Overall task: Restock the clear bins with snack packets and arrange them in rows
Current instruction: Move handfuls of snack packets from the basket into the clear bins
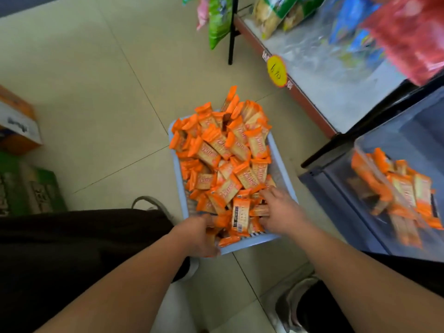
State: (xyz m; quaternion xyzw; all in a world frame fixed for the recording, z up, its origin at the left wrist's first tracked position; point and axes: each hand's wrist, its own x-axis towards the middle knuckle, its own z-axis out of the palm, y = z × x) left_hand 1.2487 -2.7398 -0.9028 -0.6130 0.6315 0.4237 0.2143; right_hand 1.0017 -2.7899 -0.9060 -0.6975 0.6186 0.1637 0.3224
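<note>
Wide tiled floor point(108, 80) fills the view, and we're looking straight down at it. Upper right, a low shelf point(336, 97) runs off at an angle, with bagged goods blurred along the top. Below it, at the right edge, sits the clear bin point(408, 140), holding a loose cluster of orange packets point(403, 186) behind its see-through wall. Centre stage on the floor stands a blue basket point(179, 179), heaped with orange snack packets point(223, 152) (a real jumble, no rows anywhere in there). Over on the left are an orange box point(16, 126) and a green box point(28, 186), well apart from the basket.

Now the hands, both at the basket's near end. The right hand point(281, 212) lies on the heap, fingers point(266, 192) stretched out and apart, pressing onto packets. The left hand point(199, 236) is at the near-left corner, its fingers buried among packets, so I cannot tell whether they are clamped on anything. A yellow price tag point(276, 71) hangs on the shelf edge.
</note>
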